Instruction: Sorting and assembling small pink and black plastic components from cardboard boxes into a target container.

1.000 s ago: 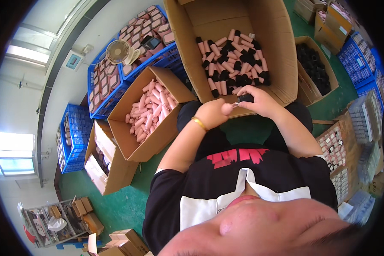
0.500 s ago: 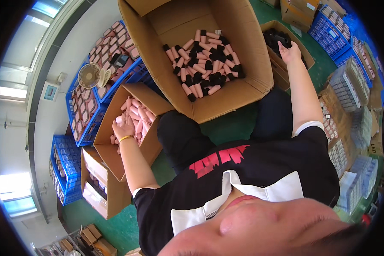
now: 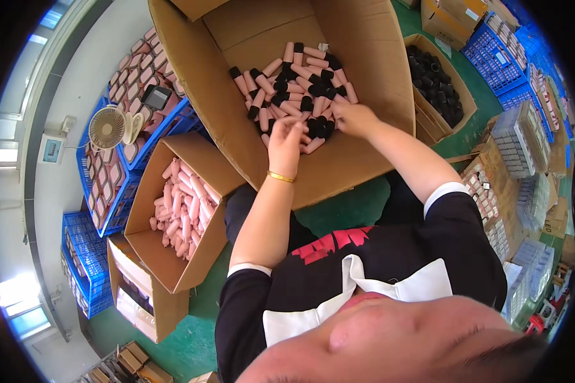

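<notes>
Both my hands are over the large cardboard box (image 3: 338, 182), which holds a heap of pink cylindrical pieces with black ends (image 3: 292, 89). My left hand (image 3: 285, 143), with a yellow band at the wrist, is closed, its fingertips curled at the near side of the heap. Whatever it holds is hidden among the similar pieces behind it. My right hand (image 3: 356, 120) reaches in from the right, fingers pinched together at the heap's edge. I cannot make out what lies between them. Only a short gap separates the two hands.
A smaller box of plain pink pieces (image 3: 184, 207) stands at left, a box of black parts (image 3: 433, 86) at right. Blue crates (image 3: 150, 143) with pink cases and a small fan (image 3: 107, 127) are beyond the left box. Clear trays (image 3: 521, 137) are stacked at far right.
My left hand has moved from the box of plain pink pieces, and my right hand from the box of black parts, to the large box. The view has shifted slightly.
</notes>
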The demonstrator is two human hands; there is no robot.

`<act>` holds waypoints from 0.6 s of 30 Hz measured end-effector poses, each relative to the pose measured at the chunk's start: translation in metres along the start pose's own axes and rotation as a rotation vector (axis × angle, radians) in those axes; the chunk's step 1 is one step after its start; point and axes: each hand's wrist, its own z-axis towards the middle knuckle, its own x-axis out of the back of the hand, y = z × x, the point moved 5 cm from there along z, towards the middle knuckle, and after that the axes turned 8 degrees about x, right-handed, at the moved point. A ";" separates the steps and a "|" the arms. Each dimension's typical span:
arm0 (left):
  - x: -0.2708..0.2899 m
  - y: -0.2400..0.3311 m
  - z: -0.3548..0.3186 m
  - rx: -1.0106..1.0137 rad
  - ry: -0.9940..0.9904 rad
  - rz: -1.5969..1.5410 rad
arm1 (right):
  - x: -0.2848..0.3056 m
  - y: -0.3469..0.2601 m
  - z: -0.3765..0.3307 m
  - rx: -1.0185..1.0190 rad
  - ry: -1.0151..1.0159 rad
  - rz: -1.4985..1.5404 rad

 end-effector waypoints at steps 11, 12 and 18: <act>-0.009 -0.042 0.008 0.515 0.000 -0.210 | -0.153 0.030 0.035 0.006 -0.530 -0.441; -0.009 -0.046 0.009 0.528 -0.033 -0.202 | -0.154 0.030 0.037 0.019 -0.439 -0.459; -0.013 -0.046 0.016 0.395 -0.158 0.197 | -0.119 0.028 0.027 -0.119 -0.357 -0.172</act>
